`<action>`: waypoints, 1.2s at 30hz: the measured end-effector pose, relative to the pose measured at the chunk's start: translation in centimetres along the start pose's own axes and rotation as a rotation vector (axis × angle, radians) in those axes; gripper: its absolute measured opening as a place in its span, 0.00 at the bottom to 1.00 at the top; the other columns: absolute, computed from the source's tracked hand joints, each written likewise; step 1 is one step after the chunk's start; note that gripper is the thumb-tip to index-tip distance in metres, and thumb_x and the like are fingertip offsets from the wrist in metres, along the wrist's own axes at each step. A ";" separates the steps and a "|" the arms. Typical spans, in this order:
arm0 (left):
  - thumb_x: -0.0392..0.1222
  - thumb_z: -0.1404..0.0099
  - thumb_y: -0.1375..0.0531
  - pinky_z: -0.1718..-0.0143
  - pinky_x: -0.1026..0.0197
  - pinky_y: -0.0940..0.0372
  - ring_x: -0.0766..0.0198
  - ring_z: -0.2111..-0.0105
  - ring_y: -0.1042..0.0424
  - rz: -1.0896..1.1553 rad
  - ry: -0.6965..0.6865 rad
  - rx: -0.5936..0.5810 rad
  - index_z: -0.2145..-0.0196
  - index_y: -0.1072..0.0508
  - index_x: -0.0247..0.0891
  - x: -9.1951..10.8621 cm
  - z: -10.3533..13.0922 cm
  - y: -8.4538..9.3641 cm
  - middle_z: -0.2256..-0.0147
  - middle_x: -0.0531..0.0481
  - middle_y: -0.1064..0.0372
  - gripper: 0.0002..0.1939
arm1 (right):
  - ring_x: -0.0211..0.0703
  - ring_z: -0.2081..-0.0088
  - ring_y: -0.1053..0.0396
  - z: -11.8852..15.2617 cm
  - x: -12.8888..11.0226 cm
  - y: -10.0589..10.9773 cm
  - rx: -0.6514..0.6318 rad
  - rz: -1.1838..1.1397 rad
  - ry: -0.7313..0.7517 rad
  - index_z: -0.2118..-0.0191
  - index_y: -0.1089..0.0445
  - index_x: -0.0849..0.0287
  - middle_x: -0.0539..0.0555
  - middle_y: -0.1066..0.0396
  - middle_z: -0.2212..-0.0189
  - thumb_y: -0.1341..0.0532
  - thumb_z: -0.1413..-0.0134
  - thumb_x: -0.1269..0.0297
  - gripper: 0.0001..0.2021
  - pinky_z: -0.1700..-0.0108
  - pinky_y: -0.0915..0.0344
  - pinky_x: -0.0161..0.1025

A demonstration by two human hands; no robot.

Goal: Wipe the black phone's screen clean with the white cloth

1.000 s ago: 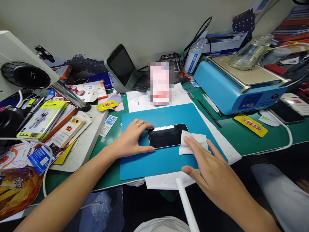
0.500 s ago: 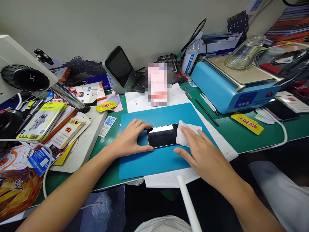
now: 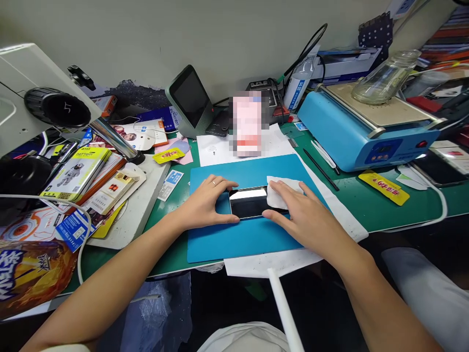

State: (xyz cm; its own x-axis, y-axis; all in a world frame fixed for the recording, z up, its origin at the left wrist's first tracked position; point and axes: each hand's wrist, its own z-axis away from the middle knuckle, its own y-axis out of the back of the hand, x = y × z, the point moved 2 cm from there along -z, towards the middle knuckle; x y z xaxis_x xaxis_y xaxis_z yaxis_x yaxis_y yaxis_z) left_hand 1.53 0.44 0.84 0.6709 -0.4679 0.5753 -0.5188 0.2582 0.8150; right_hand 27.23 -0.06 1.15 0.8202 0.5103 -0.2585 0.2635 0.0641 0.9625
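Observation:
A black phone [image 3: 249, 204] lies screen up on a blue mat [image 3: 216, 247], its glass reflecting a white band of light. My left hand [image 3: 210, 203] grips the phone's left end between thumb and fingers. Under the fingers of my right hand [image 3: 300, 210], a folded white wipe [image 3: 276, 188] is pressed on the right part of the screen. The right thumb rests at the phone's lower edge. My right palm and the wipe hide the phone's right end.
A blue machine [image 3: 351, 132] with a glass jar [image 3: 384, 78] stands at the right. A microscope stand [image 3: 113, 139] and boxes fill the left. Behind the mat are a tilted display [image 3: 190, 98] and a blurred pink object [image 3: 247, 122]. Black tweezers [image 3: 320, 169] lie to the right.
The view has shifted, so the bench appears farther right. My right hand and the wipe have moved left over the phone, and the right thumb now meets its lower edge.

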 end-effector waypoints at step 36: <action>0.59 0.42 0.30 0.43 0.43 0.41 0.46 0.47 0.37 -0.002 0.006 0.014 0.33 0.41 0.47 -0.1 0.1 0.4 0.47 0.44 0.29 0.44 | 0.60 0.30 0.46 0.8 -0.9 -1.1 0.012 0.019 0.038 0.26 0.55 0.60 0.66 0.44 0.30 0.54 0.32 0.40 0.38 0.32 0.52 0.70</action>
State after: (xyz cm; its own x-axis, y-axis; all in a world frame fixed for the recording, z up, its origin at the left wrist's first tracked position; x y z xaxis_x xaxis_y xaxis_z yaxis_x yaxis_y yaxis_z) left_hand 1.20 0.51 1.07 0.6748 -0.4637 0.5741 -0.5250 0.2451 0.8150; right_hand 26.55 -1.26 0.23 0.8054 0.5433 -0.2369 0.2546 0.0437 0.9660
